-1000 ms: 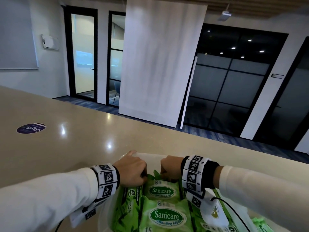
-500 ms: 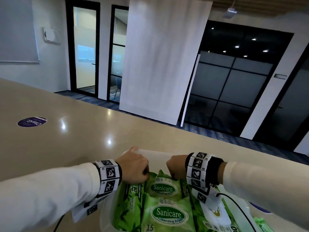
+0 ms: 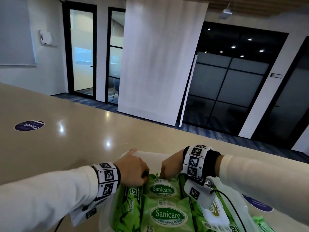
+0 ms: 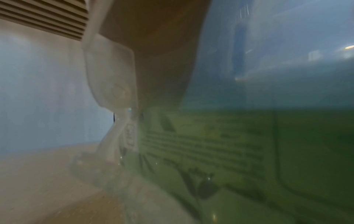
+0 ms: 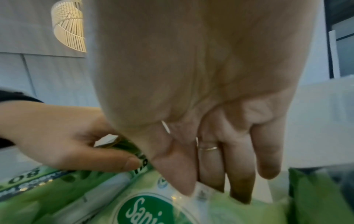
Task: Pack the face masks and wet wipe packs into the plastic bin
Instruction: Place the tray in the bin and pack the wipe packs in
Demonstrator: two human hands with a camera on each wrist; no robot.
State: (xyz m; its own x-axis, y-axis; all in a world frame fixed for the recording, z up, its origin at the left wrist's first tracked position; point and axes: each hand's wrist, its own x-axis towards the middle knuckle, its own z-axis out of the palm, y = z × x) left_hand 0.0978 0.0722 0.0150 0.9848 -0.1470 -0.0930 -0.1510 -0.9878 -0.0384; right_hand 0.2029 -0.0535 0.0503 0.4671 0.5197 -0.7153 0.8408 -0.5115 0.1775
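Note:
A clear plastic bin (image 3: 150, 154) at the near table edge holds several green Sanicare wet wipe packs. My left hand (image 3: 144, 176) is at the bin's far left corner; its thumb and fingers pinch the top edge of an 80-sheet pack (image 3: 133, 196) that stands on its side, and one finger lies along the rim. My right hand (image 3: 163, 176) points down and pinches the far edge of a small Sanicare pack (image 3: 161, 190). The right wrist view shows both pinches: right hand (image 5: 206, 192), left hand (image 5: 132, 159). The left wrist view is blurred, showing the bin wall (image 4: 111, 83) and a green pack (image 4: 210, 151) behind it.
The beige table (image 3: 83, 148) stretches away to the left with a round purple sticker (image 3: 29, 125) on it. A second purple sticker (image 3: 257, 205) and another green pack (image 3: 262, 223) lie right of the bin. The table's far edge runs just beyond the bin.
Both hands stay at the bin's far end on the same packs. My right wrist has risen slightly.

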